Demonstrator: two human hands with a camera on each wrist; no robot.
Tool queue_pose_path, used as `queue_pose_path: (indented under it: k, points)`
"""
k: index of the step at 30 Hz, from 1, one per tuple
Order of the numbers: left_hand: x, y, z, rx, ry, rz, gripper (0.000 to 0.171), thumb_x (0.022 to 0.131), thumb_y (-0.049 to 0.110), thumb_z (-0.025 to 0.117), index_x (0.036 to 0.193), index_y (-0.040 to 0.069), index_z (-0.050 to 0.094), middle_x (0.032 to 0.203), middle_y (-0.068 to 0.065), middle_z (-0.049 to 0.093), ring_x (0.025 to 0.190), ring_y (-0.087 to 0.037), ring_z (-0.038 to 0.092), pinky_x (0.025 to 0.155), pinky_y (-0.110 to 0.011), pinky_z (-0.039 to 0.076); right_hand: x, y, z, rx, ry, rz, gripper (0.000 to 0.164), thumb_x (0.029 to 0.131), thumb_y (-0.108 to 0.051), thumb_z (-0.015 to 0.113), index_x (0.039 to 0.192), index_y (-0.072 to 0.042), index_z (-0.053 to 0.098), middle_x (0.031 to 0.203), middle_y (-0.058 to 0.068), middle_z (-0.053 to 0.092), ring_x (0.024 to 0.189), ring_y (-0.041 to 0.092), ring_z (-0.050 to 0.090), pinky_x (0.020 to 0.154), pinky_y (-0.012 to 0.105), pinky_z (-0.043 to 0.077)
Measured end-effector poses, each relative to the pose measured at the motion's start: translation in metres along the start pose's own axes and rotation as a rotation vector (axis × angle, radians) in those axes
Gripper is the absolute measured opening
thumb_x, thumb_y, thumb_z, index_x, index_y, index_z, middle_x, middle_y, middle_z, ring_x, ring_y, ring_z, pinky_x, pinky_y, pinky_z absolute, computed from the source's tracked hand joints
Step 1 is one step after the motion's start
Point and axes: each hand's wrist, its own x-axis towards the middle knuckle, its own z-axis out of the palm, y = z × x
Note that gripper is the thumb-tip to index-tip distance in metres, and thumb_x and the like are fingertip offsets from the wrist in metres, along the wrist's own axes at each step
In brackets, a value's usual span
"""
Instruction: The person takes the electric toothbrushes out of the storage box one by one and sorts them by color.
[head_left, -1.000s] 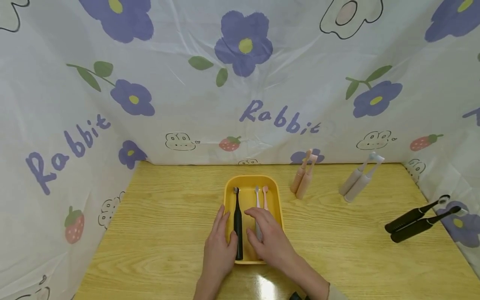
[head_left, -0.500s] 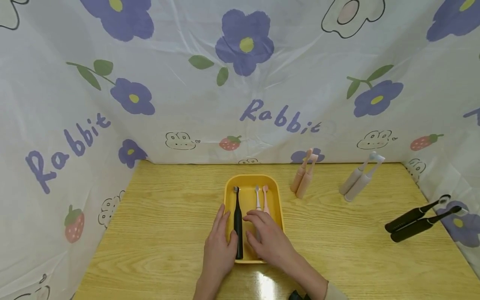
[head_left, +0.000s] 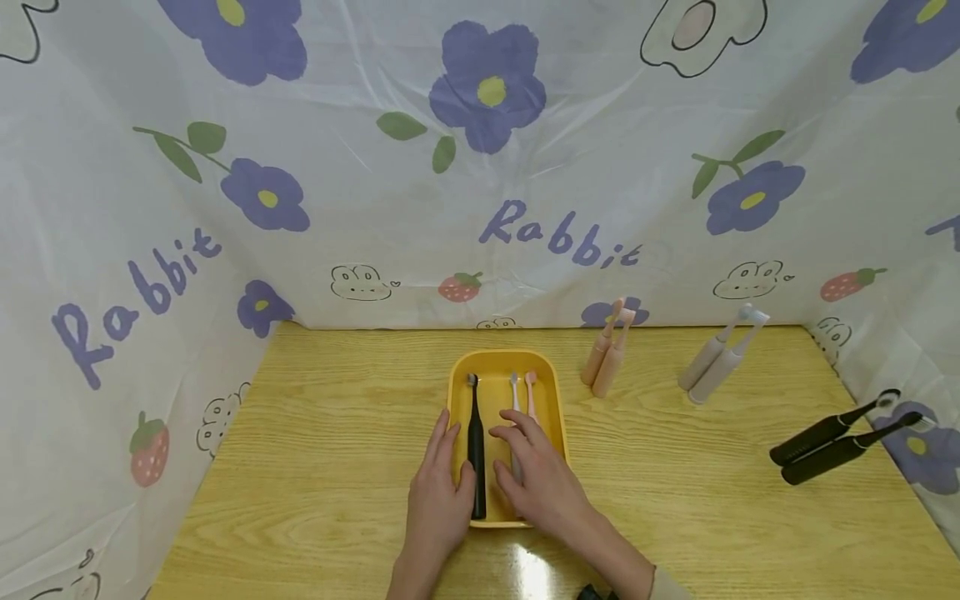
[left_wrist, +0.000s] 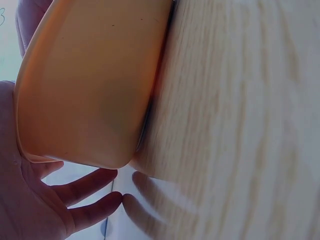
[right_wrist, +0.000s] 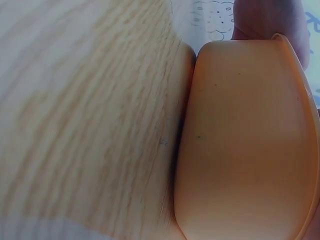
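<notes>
A yellow tray (head_left: 558, 400) holds a black electric toothbrush (head_left: 477, 450) on its left. A pale grey electric toothbrush (head_left: 514, 392) and a pink one (head_left: 531, 387) lie on its right, their lower parts largely hidden. My left hand (head_left: 438, 496) rests along the tray's left rim, with its thumb over the black toothbrush's handle. In the left wrist view, loosely extended fingers (left_wrist: 85, 187) reach past the tray's corner. My right hand (head_left: 543, 479) lies relaxed over the right half of the tray, above the two pale toothbrushes, its fingers parted. The right wrist view shows mostly the tray's outer wall (right_wrist: 240, 140).
Behind the tray to the right stand two peach-pink electric toothbrushes (head_left: 606, 358). Two pale grey ones (head_left: 712, 367) are farther right, and two black ones (head_left: 825, 446) near the right side. Patterned cloth (head_left: 375, 208) walls off the wooden table (head_left: 322, 450). A black object (head_left: 592, 592) shows under my right forearm.
The fingers of my right hand have spread slightly apart over the tray. My left hand, the tray and the toothbrushes stay where they were.
</notes>
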Motion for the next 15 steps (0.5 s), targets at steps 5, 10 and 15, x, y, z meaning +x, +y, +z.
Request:
queue_pose_path:
  k: [5, 10, 15]
  points:
    - [-0.0002, -0.0001, -0.0007, -0.010, -0.014, -0.010, 0.052, 0.094, 0.005, 0.061, 0.145, -0.002, 0.053, 0.165, -0.006, 0.034, 0.097, -0.025, 0.064, 0.060, -0.027, 0.046, 0.0001, -0.0004, 0.0005, -0.022, -0.015, -0.009, 0.036, 0.090, -0.012, 0.077, 0.124, -0.008, 0.066, 0.142, 0.012, 0.055, 0.124, 0.030, 0.058, 0.095, 0.045, 0.054]
    - [0.0002, -0.0006, -0.0006, -0.007, -0.017, -0.010, 0.052, 0.094, 0.005, 0.060, 0.145, -0.002, 0.052, 0.165, -0.006, 0.033, 0.098, -0.025, 0.064, 0.062, -0.028, 0.048, 0.0016, -0.0012, 0.0006, -0.052, -0.078, 0.006, 0.040, 0.092, -0.014, 0.075, 0.130, -0.007, 0.063, 0.139, 0.010, 0.057, 0.126, 0.026, 0.057, 0.098, 0.043, 0.053]
    - [0.0001, -0.0012, 0.0001, -0.001, -0.020, -0.019, 0.052, 0.095, 0.006, 0.060, 0.145, -0.001, 0.052, 0.165, -0.005, 0.033, 0.100, -0.026, 0.064, 0.064, -0.030, 0.050, 0.0042, -0.0027, 0.0001, -0.080, -0.180, 0.047, 0.049, 0.096, -0.018, 0.071, 0.141, -0.004, 0.055, 0.139, 0.009, 0.058, 0.130, 0.025, 0.054, 0.104, 0.042, 0.049]
